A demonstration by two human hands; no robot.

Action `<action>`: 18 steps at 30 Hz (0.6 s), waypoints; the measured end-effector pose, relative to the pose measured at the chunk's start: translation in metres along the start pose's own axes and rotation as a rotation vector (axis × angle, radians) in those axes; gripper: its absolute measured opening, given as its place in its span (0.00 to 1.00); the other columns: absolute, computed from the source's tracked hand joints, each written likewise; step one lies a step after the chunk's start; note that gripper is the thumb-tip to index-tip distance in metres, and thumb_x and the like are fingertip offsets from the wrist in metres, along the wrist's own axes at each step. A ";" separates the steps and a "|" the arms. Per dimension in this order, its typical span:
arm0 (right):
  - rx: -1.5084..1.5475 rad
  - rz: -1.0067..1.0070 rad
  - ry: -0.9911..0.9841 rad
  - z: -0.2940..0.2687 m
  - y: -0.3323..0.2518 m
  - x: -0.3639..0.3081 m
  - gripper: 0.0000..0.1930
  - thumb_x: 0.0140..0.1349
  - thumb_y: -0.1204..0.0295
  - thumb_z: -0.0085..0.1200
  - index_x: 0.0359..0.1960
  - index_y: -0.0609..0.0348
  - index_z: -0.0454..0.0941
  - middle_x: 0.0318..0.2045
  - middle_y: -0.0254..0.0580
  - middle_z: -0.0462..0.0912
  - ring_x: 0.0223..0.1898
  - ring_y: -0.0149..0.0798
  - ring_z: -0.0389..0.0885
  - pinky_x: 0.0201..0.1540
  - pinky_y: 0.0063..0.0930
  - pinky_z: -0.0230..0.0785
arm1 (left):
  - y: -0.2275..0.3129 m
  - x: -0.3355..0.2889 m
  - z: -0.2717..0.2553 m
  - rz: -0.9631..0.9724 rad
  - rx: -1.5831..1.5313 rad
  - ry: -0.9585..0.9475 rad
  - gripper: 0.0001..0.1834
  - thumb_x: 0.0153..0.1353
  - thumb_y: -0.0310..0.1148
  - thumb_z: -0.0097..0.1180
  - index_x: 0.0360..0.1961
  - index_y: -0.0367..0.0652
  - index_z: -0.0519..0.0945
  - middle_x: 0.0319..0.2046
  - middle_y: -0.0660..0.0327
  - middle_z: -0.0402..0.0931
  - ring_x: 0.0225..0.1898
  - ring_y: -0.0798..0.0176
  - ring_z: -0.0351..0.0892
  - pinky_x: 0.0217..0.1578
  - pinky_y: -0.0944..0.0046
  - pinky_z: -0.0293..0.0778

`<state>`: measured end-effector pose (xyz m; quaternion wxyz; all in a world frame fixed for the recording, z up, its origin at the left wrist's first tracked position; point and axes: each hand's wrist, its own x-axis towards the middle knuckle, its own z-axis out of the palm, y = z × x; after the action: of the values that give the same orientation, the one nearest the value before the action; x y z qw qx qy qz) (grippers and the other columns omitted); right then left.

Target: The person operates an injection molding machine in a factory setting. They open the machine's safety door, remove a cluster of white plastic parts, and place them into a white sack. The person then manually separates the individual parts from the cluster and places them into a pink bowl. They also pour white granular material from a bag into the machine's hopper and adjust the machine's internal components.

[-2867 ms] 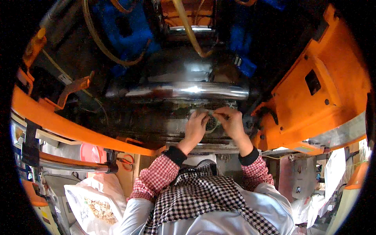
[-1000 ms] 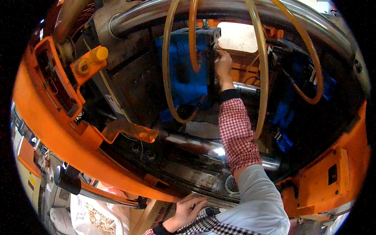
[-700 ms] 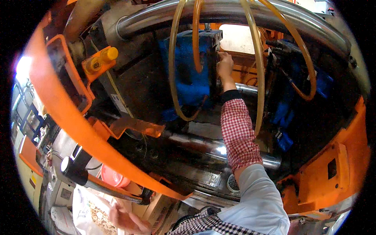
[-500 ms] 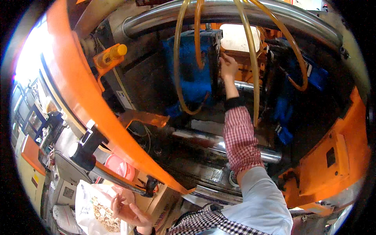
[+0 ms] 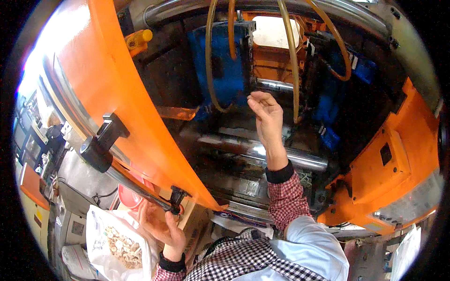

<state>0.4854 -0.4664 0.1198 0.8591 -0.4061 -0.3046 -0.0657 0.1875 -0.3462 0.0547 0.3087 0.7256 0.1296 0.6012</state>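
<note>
My right hand (image 5: 268, 117) is inside the machine bay, above a shiny horizontal bar (image 5: 262, 151) and to the lower right of a blue mould block (image 5: 220, 61). Its thumb and fingertips are pinched together; anything between them is too small or hidden to make out. My left hand (image 5: 164, 232) is low on the left, thumb and fingers apart, just under the black lower end (image 5: 177, 199) of the handle bar on the orange door (image 5: 136, 107). Beside it stands a white bag (image 5: 96, 225) holding many small tan pieces (image 5: 123, 248).
Yellowish hoses (image 5: 291, 61) hang down in front of the bay. Another blue block (image 5: 328, 100) sits on the right, near an orange housing (image 5: 382, 159). A pink tub (image 5: 129, 195) stands behind the handle bar. A thick steel bar (image 5: 183, 11) crosses the top.
My right hand has drawn back from beside the blue block, down toward me. My left hand has shifted slightly right, closer to the handle bar's end. The view has tilted downward.
</note>
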 end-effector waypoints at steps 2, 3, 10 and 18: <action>-0.019 -0.106 0.037 0.008 -0.007 -0.014 0.02 0.54 0.77 0.54 0.25 0.62 0.76 0.29 0.40 0.79 0.38 0.33 0.75 0.44 0.25 0.65 | -0.009 0.001 -0.003 -0.087 -0.070 -0.060 0.25 0.59 0.25 0.48 0.56 0.34 0.57 0.50 0.52 0.63 0.50 0.62 0.65 0.51 0.62 0.62; -0.129 -0.210 0.004 0.005 -0.007 -0.015 0.03 0.53 0.79 0.53 0.22 0.62 0.74 0.27 0.41 0.79 0.36 0.34 0.76 0.44 0.26 0.65 | -0.012 0.004 -0.005 -0.158 -0.129 -0.107 0.24 0.59 0.24 0.48 0.56 0.34 0.57 0.48 0.53 0.64 0.49 0.63 0.66 0.50 0.63 0.63; -0.535 -0.315 0.139 -0.041 0.063 0.062 0.10 0.52 0.82 0.38 0.20 0.68 0.74 0.26 0.45 0.79 0.31 0.36 0.77 0.38 0.25 0.67 | -0.007 0.032 0.020 -0.322 -0.336 -0.164 0.04 0.59 0.24 0.52 0.30 0.34 0.72 0.19 0.65 0.70 0.16 0.76 0.66 0.18 0.76 0.62; -0.578 -0.310 0.216 -0.094 0.146 0.231 0.20 0.54 0.84 0.36 0.48 0.64 0.74 0.44 0.53 0.77 0.46 0.46 0.75 0.50 0.30 0.65 | 0.000 0.032 0.033 -0.428 -0.285 -0.093 0.06 0.57 0.22 0.53 0.25 0.35 0.71 0.14 0.66 0.68 0.13 0.77 0.64 0.15 0.77 0.58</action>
<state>0.7687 -0.4077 0.1115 0.7156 -0.5722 -0.2388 -0.3217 0.2267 -0.3380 0.0772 0.5336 0.6577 0.1796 0.5005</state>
